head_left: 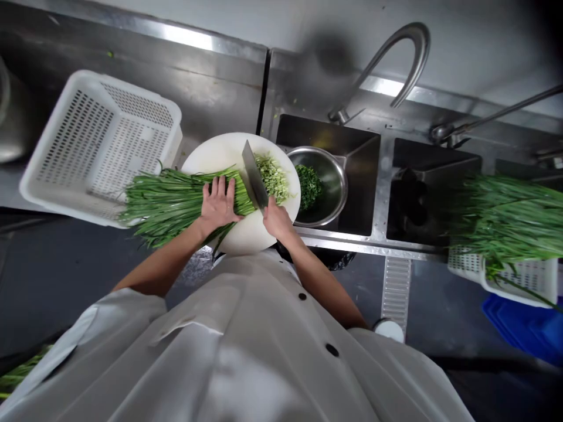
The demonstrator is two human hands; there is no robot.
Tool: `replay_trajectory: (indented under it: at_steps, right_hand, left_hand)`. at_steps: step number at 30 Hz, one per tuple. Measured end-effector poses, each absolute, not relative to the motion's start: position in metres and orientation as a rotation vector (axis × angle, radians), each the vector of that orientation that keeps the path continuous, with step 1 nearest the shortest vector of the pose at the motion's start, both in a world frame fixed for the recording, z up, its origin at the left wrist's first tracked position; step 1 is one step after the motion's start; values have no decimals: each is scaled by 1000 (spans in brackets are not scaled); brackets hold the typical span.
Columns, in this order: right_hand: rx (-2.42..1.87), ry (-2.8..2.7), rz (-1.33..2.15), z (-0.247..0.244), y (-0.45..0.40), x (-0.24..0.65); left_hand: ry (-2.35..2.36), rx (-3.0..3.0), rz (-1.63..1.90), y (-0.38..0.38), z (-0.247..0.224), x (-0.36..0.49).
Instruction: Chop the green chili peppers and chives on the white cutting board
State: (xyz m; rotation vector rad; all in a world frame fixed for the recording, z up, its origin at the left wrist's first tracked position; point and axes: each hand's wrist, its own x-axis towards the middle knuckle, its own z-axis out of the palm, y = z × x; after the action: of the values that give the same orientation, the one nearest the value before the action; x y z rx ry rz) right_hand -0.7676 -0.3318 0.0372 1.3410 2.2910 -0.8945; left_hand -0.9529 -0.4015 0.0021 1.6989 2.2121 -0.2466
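Observation:
A large bunch of garlic chives (176, 196) lies across the round white cutting board (211, 149), its leafy ends hanging over the left edge. My left hand (219, 205) rests flat on the bunch with the fingers spread. In my right hand (277, 218) is the handle of a cleaver (254, 176), closed in my fingers. The blade stands on edge at the cut end of the bunch, close to my left hand. Short chopped stems (272, 179) are heaped on the board just right of the blade.
Right of the board, a steel bowl (332, 187) with chopped greens (308, 186) sits in the sink (365, 205). A white perforated basket (94, 146) stands left. Faucets (417, 53) rise behind. More long greens (519, 217) lie over a white basket (528, 284) at far right.

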Motion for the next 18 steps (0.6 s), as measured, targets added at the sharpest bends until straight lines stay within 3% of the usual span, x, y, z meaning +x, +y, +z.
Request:
replay_trajectory:
  at_steps: [8,14,18]
  right_hand:
    - [1143,2256,-849,70,-376,-682]
    - [1117,2177,-821,62,-395,-643]
    - [1190,2212,-803,52,-376,-649]
  left_hand:
    - [2070,1723,-313,-397,27,-997]
    - [2257,1302,763,-295,12,-998]
    - [2326,1258,633,-238,-30,-954]
